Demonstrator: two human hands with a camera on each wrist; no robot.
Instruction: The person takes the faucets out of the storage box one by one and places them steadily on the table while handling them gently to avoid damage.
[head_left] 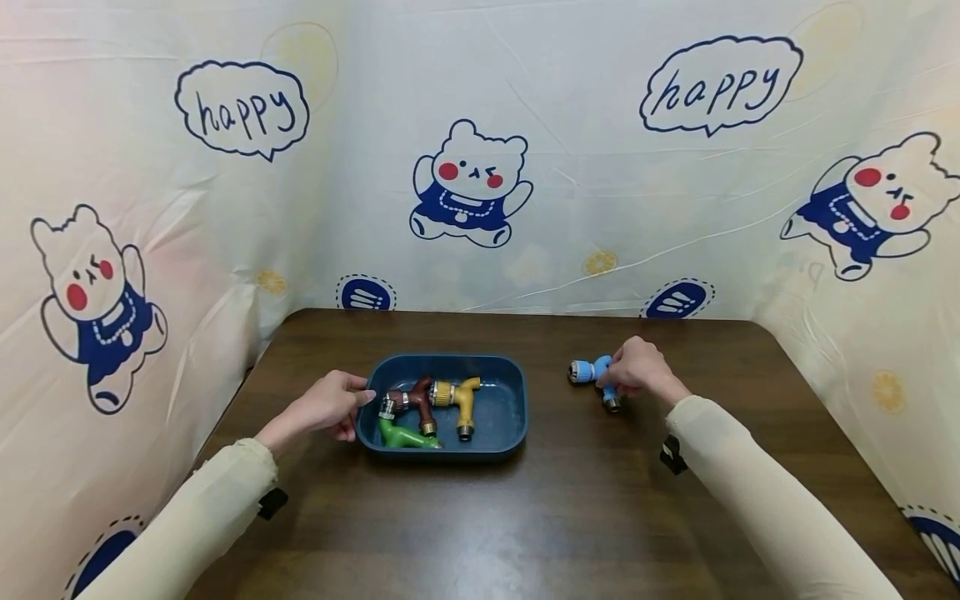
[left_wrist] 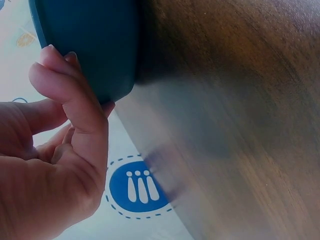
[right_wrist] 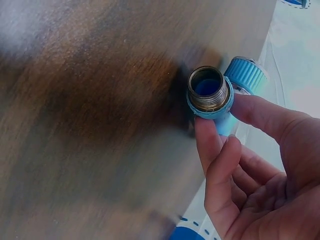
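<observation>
My left hand (head_left: pixel 333 406) grips the left end of a dark blue tray (head_left: pixel 501 421), thumb at the rim and fingers against the outer wall. In the left wrist view those fingers curl at the tray's wall (left_wrist: pixel 92 45). Inside the tray lie a dark red faucet (head_left: pixel 423 403), a yellow faucet (head_left: pixel 467 407) and a green faucet (head_left: pixel 405 437). To the right of the tray, my right hand (head_left: pixel 643 367) pinches a light blue faucet (head_left: pixel 583 372) between thumb and fingers. Its threaded metal end (right_wrist: pixel 209 97) faces the right wrist camera, with the ribbed handle behind.
A brown wooden table (head_left: pixel 480 525) bears everything, its far edge close behind the tray. Pale curtains (head_left: pixel 570 208) with printed bears surround the table at the back and both sides. Dark bands circle both sleeves.
</observation>
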